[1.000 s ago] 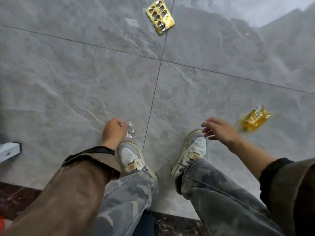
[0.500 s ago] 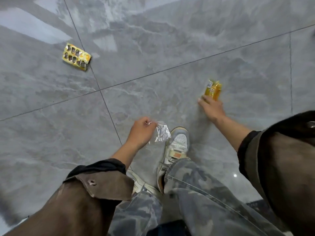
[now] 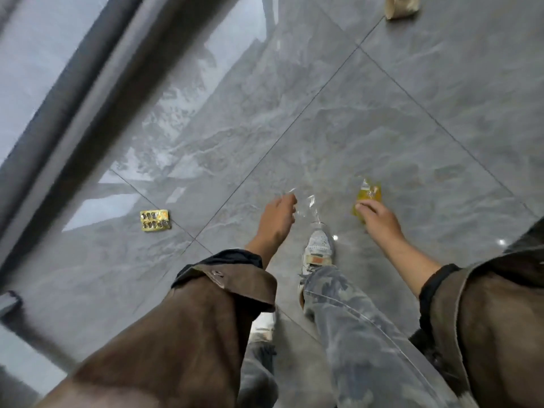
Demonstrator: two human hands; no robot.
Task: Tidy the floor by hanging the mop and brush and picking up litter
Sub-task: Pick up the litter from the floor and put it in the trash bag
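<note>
Litter is recorded at four points, listed from the wearer outward. Nearest the camera are a brown left sleeve [image 3: 206, 313] with its cuff turned back and a camouflage-print trouser leg [image 3: 353, 334]. The leg ends in a white shoe [image 3: 318, 248] planted on the grey marble-pattern floor [image 3: 441, 128].

Just beyond the shoe, the left hand [image 3: 278, 219] reaches down with its fingers closed on a clear wrapper [image 3: 307, 206]. The film hangs to the right of the fingertips, above the toe of the shoe. Motion blur hides the exact pinch.

To the right, apart from it, the right hand [image 3: 379, 222] grasps a yellow packet [image 3: 368, 194] by its near end, fingers curled over it. Whether the packet touches the tile cannot be told.

Well to the left of both hands, a gold blister pack [image 3: 155, 220] lies flat on the floor beside a grout line, with neither hand on it.

Farthest out, at the top right edge, a brown paper piece [image 3: 401, 8] sits on the tile, partly cut off by the frame. A dark frame rail [image 3: 73, 107] runs diagonally along the left side.
</note>
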